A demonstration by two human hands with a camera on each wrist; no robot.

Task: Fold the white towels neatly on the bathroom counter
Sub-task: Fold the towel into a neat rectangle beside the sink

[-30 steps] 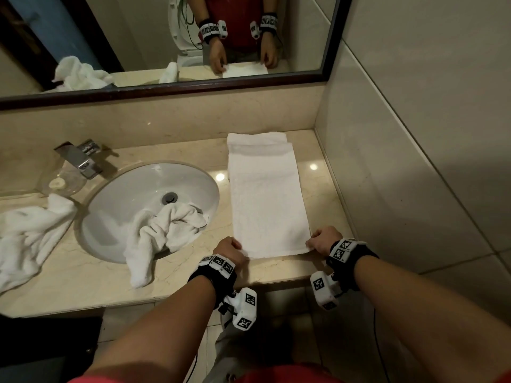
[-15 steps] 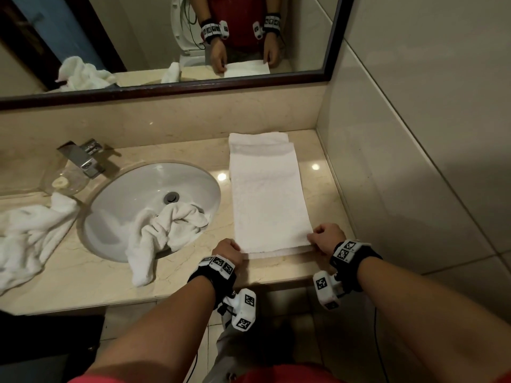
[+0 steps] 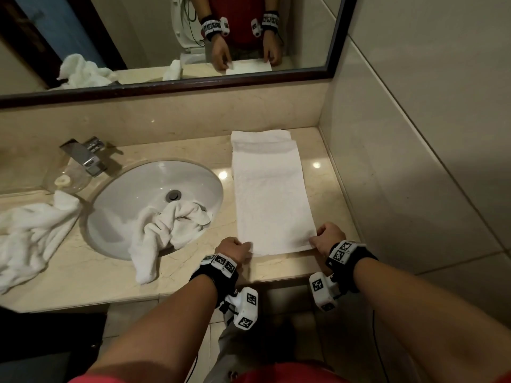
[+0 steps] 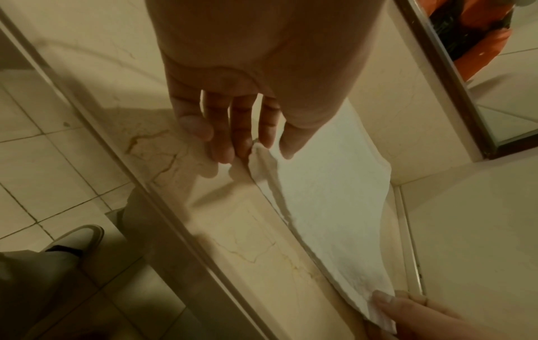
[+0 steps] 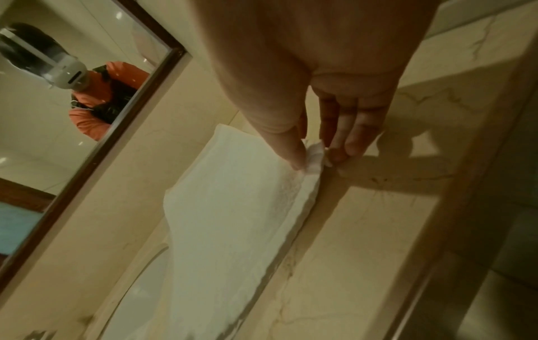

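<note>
A long white towel (image 3: 272,194) lies folded in a strip on the marble counter (image 3: 326,194), right of the sink, running from the back wall to the front edge. My left hand (image 3: 235,248) pinches its near left corner (image 4: 257,151) between thumb and fingers. My right hand (image 3: 327,237) pinches the near right corner (image 5: 316,153) the same way. Both near corners sit slightly raised off the counter. A crumpled white towel (image 3: 168,233) hangs out of the sink, and another crumpled towel (image 3: 33,233) lies at the far left.
The white sink (image 3: 154,200) with a chrome tap (image 3: 83,156) takes the counter's middle. A glass soap dish (image 3: 65,179) stands left of the tap. A tiled wall (image 3: 414,161) closes the right side, and a framed mirror (image 3: 166,37) runs along the back.
Both hands have drawn the towel's near edge slightly up and away from the counter's front edge. The crumpled towels have not moved.
</note>
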